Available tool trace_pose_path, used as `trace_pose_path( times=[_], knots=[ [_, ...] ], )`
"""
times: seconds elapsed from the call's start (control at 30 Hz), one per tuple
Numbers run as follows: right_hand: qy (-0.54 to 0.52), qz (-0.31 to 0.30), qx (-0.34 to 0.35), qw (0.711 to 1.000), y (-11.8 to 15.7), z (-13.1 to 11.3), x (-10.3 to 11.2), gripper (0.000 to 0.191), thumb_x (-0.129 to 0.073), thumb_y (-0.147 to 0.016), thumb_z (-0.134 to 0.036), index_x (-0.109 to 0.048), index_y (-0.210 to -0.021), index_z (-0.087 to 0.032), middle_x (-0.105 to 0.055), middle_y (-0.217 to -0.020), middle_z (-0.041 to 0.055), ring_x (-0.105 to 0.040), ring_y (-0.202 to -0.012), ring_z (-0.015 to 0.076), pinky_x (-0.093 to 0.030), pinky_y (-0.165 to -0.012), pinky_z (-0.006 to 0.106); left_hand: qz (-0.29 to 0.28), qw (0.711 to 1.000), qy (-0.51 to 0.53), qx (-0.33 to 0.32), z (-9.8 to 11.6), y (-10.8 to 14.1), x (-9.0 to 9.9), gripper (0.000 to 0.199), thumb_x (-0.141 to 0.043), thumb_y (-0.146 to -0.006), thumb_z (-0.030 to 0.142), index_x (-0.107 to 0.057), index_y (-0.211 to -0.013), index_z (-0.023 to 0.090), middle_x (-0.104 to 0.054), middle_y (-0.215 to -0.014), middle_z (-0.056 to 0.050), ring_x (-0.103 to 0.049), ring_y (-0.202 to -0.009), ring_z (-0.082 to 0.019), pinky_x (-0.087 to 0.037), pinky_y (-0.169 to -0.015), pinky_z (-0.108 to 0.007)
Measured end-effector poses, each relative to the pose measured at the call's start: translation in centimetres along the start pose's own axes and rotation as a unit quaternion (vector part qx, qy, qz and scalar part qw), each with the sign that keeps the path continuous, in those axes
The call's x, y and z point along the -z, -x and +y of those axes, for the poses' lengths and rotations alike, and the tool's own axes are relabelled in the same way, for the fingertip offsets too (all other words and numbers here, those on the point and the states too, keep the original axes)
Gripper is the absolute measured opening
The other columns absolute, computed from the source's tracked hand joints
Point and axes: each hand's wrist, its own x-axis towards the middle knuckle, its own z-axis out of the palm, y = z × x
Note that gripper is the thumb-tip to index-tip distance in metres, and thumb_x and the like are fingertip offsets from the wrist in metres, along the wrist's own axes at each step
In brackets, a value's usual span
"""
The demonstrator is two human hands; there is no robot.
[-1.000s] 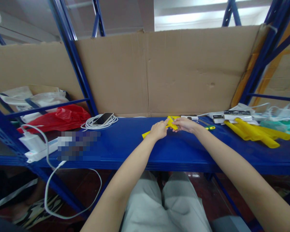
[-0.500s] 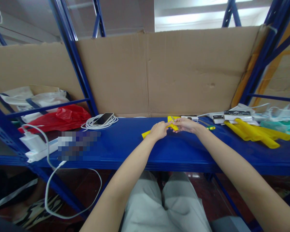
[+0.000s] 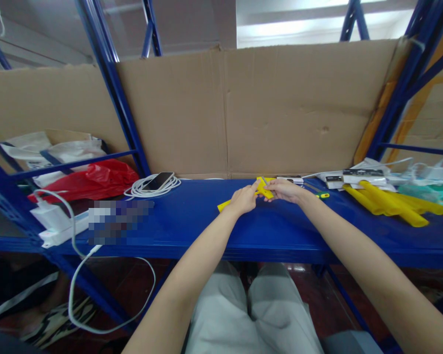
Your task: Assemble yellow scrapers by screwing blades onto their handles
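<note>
Both hands meet over the far half of the blue shelf, around a flat, bendy-looking yellow strip (image 3: 266, 191). My left hand (image 3: 244, 198) is closed on the strip, its index finger pointing up along the near edge. Part of the yellow material pokes out to the left beneath that wrist. From the right, my right hand (image 3: 285, 190) pinches the strip's other side with thumb and fingers. A thin greyish sliver shows by the right fingertips, too small to make out. Just right of that hand lies a yellow-green handled tool (image 3: 322, 195).
More yellow sheets (image 3: 395, 201) lie at the right, beside small black-and-white boxes (image 3: 363, 176). Toward the left are a phone (image 3: 159, 181) on a coiled white cable (image 3: 173, 185), a red bag (image 3: 99, 177) and a power strip (image 3: 64, 233). A cardboard panel (image 3: 177, 113) stands behind.
My left fingers have shifted slightly up along the strip, with the index finger now raised. My right hand stays almost where it was, still pinching.
</note>
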Motion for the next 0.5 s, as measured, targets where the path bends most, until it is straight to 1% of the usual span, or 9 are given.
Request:
trace_pose_path(
  times=[0.17, 0.3, 0.43, 0.5],
  knots=[
    [-0.001, -0.001, 0.000, 1.000, -0.2, 0.1, -0.1, 0.010, -0.052, -0.084, -0.008, -0.059, -0.078, -0.011, -0.070, -0.070, 0.0085, -0.063, -0.054, 0.0106, -0.051, -0.048, 0.017, -0.019, 0.999, -0.043, 0.010, 0.3, 0.3, 0.2, 0.055, -0.039, -0.090, 0.019, -0.028, -0.144, 0.019, -0.058, -0.124, -0.014, -0.061, -0.106, -0.025, -0.047, -0.087, -0.036],
    [0.000, -0.013, -0.002, 1.000, -0.2, 0.3, -0.1, 0.010, -0.054, -0.083, -0.009, -0.060, -0.076, -0.012, -0.069, -0.068, 0.0071, -0.063, -0.054, 0.0103, -0.051, -0.049, 0.017, -0.028, 0.999, -0.044, 0.015, 0.4, 0.4, 0.5, 0.055, -0.040, -0.089, 0.017, -0.031, -0.143, 0.021, -0.061, -0.121, -0.013, -0.061, -0.106, -0.025, -0.046, -0.087, -0.036],
    [-0.011, -0.010, 0.000, 1.000, 0.1, -0.1, -0.1, 0.009, -0.055, -0.085, -0.015, -0.062, -0.080, -0.012, -0.070, -0.071, 0.0073, -0.061, -0.053, 0.0097, -0.051, -0.050, 0.018, -0.018, 0.999, -0.030, 0.031, 0.5, 0.5, 0.9, 0.055, -0.043, -0.088, 0.019, -0.034, -0.142, 0.023, -0.062, -0.118, -0.011, -0.061, -0.105, -0.024, -0.046, -0.088, -0.036],
    [-0.024, -0.007, 0.007, 1.000, 0.3, -0.5, 0.2, 0.014, -0.053, -0.088, -0.021, -0.063, -0.085, -0.012, -0.071, -0.075, 0.0093, -0.060, -0.052, 0.0099, -0.051, -0.051, 0.019, -0.001, 0.999, -0.014, 0.047, 0.4, 0.4, 1.1, 0.056, -0.044, -0.088, 0.021, -0.033, -0.142, 0.025, -0.064, -0.117, -0.009, -0.061, -0.105, -0.024, -0.046, -0.088, -0.036]
  ],
)
